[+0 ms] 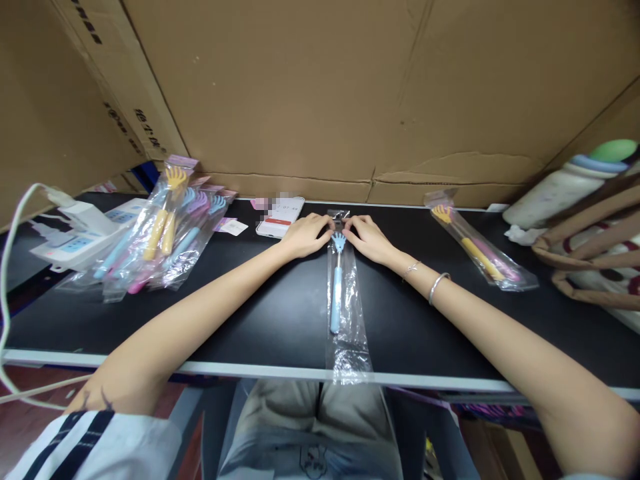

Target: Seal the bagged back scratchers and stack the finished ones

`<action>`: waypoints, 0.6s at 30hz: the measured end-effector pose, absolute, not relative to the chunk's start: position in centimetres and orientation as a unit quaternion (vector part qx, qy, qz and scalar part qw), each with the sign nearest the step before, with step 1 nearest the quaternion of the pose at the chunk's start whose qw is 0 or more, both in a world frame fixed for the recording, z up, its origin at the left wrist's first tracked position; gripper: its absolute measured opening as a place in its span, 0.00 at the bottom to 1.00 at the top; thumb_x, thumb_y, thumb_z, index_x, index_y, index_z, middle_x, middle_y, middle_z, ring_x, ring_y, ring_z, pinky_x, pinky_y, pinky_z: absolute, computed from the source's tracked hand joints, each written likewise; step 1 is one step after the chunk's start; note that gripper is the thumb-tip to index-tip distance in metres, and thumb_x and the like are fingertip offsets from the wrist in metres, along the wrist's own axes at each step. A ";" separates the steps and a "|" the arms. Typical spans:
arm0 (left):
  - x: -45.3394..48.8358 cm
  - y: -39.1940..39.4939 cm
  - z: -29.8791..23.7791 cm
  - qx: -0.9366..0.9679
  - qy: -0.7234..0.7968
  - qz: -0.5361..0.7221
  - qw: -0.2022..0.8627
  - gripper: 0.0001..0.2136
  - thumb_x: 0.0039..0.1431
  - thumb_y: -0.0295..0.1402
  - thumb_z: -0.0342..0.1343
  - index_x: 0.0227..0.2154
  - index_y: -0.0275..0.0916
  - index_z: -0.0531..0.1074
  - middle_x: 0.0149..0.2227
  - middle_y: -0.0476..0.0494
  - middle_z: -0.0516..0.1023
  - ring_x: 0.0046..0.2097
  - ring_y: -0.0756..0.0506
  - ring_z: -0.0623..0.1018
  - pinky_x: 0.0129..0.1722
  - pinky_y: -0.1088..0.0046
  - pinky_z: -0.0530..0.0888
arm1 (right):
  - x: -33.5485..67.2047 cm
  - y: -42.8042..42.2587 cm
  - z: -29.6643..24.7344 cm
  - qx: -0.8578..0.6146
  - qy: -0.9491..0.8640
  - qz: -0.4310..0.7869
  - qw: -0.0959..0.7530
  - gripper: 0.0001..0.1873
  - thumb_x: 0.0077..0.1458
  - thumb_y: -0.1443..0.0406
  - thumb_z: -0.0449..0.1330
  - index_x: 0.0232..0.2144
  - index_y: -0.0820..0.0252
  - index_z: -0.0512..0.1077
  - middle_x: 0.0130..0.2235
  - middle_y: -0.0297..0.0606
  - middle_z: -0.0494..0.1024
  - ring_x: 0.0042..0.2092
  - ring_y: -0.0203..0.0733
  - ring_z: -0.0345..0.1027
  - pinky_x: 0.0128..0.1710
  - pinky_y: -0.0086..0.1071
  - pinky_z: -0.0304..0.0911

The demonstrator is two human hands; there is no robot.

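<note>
A blue back scratcher (pixel 337 287) lies in a clear plastic sleeve (pixel 350 340) on the black table (pixel 260 307), its claw end pointing away from me. My left hand (pixel 306 235) and my right hand (pixel 369 239) meet at the sleeve's far end. The fingers of both are curled and pinch the top of the sleeve from either side of the claw. The sleeve's near end hangs over the table's front edge.
A pile of bagged scratchers (pixel 160 230) lies at the left, beside a power strip (pixel 75 240) with a white cable. A phone (pixel 280 217) sits behind my hands. One bagged yellow and pink scratcher (pixel 475 250) lies at the right, near a bottle (pixel 565 183) and a bag (pixel 595 260). Cardboard boxes (pixel 320 93) wall the back.
</note>
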State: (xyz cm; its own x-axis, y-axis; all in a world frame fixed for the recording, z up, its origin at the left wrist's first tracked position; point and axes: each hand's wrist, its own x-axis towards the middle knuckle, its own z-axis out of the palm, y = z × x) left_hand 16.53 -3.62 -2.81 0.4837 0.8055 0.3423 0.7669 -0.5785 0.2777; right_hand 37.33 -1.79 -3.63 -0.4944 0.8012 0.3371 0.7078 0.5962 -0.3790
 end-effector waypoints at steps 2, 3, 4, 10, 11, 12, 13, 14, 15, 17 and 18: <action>16.5 -3.5 -2.8 0.859 0.463 0.216 0.046 0.15 0.66 0.41 0.41 0.44 0.41 0.69 0.47 0.41 0.77 0.53 0.39 0.73 0.52 0.59 0.70 | 37.3 -1.8 -3.7 -0.448 -0.856 0.092 0.239 0.14 0.62 0.56 0.49 0.40 0.58 0.69 0.52 0.46 0.75 0.55 0.53 0.62 0.57 0.49 0.58; 16.5 -3.5 -2.9 0.857 0.467 0.213 0.046 0.15 0.66 0.42 0.41 0.44 0.41 0.69 0.47 0.41 0.77 0.53 0.39 0.73 0.52 0.59 0.70 | 37.3 -1.7 -3.7 -0.451 -0.856 0.089 0.235 0.16 0.62 0.56 0.49 0.42 0.59 0.69 0.53 0.46 0.75 0.55 0.53 0.61 0.57 0.49 0.58; 16.5 -3.4 -2.9 0.856 0.471 0.211 0.045 0.16 0.66 0.42 0.42 0.45 0.41 0.69 0.48 0.41 0.77 0.53 0.39 0.73 0.52 0.58 0.70 | 37.3 -1.7 -3.7 -0.454 -0.857 0.085 0.231 0.17 0.62 0.55 0.49 0.44 0.59 0.70 0.54 0.46 0.74 0.56 0.53 0.61 0.58 0.50 0.57; 16.5 -3.2 -3.3 0.858 0.470 0.202 0.038 0.19 0.67 0.43 0.41 0.53 0.40 0.68 0.55 0.42 0.74 0.58 0.39 0.70 0.58 0.59 0.68 | 37.1 -1.7 -3.6 -0.475 -0.857 0.058 0.189 0.26 0.63 0.55 0.46 0.57 0.62 0.67 0.59 0.46 0.70 0.63 0.55 0.55 0.64 0.55 0.47; 16.5 -3.2 -3.3 0.858 0.471 0.201 0.038 0.20 0.66 0.43 0.41 0.54 0.40 0.68 0.56 0.42 0.74 0.58 0.39 0.70 0.58 0.59 0.67 | 37.0 -1.7 -3.6 -0.479 -0.857 0.058 0.180 0.27 0.64 0.55 0.45 0.58 0.62 0.66 0.61 0.46 0.69 0.64 0.55 0.53 0.65 0.55 0.45; 16.5 -3.2 -3.3 0.858 0.471 0.199 0.038 0.20 0.66 0.42 0.42 0.55 0.40 0.67 0.56 0.42 0.73 0.59 0.40 0.70 0.58 0.59 0.67 | 37.0 -1.8 -3.6 -0.482 -0.858 0.059 0.170 0.28 0.64 0.54 0.45 0.59 0.62 0.65 0.62 0.46 0.67 0.65 0.55 0.51 0.65 0.55 0.44; 16.5 -3.2 -3.3 0.859 0.471 0.197 0.040 0.21 0.66 0.42 0.42 0.56 0.40 0.67 0.57 0.42 0.73 0.59 0.40 0.69 0.58 0.59 0.67 | 37.0 -1.8 -3.5 -0.483 -0.859 0.062 0.160 0.29 0.64 0.54 0.44 0.61 0.62 0.64 0.64 0.46 0.65 0.66 0.56 0.49 0.66 0.56 0.43; 16.5 -3.3 -3.3 0.859 0.471 0.195 0.041 0.21 0.67 0.42 0.41 0.57 0.40 0.67 0.57 0.41 0.73 0.59 0.40 0.69 0.59 0.59 0.67 | 37.0 -1.8 -3.5 -0.485 -0.859 0.066 0.149 0.30 0.65 0.53 0.42 0.62 0.63 0.63 0.65 0.46 0.62 0.67 0.56 0.48 0.66 0.57 0.41; 16.5 -3.3 -3.3 0.861 0.469 0.193 0.043 0.21 0.67 0.42 0.41 0.57 0.40 0.66 0.58 0.41 0.72 0.60 0.40 0.69 0.59 0.59 0.67 | 37.0 -1.8 -3.4 -0.485 -0.860 0.070 0.140 0.31 0.65 0.53 0.41 0.63 0.62 0.61 0.66 0.45 0.60 0.68 0.56 0.46 0.66 0.58 0.40; 16.5 -3.3 -3.4 0.864 0.463 0.190 0.048 0.23 0.68 0.42 0.39 0.58 0.38 0.65 0.60 0.40 0.70 0.61 0.41 0.67 0.60 0.60 0.65 | 37.1 -1.7 -3.4 -0.482 -0.864 0.080 0.126 0.33 0.65 0.51 0.38 0.65 0.60 0.59 0.68 0.43 0.56 0.69 0.56 0.44 0.66 0.60 0.38; 16.4 -3.2 -3.4 0.866 0.460 0.189 0.051 0.23 0.68 0.42 0.38 0.59 0.38 0.65 0.61 0.40 0.68 0.62 0.41 0.66 0.61 0.60 0.65 | 37.1 -1.6 -3.4 -0.480 -0.865 0.085 0.121 0.34 0.65 0.50 0.37 0.65 0.59 0.58 0.68 0.43 0.55 0.69 0.56 0.43 0.66 0.60 0.38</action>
State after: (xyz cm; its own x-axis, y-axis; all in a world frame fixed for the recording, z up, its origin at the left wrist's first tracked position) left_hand 16.45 -3.23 -3.43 0.5050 0.8165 0.2799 0.7781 -0.5710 0.2617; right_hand 37.14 -1.65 -3.42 -0.5103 0.8505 0.1275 0.8093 0.5251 -0.2631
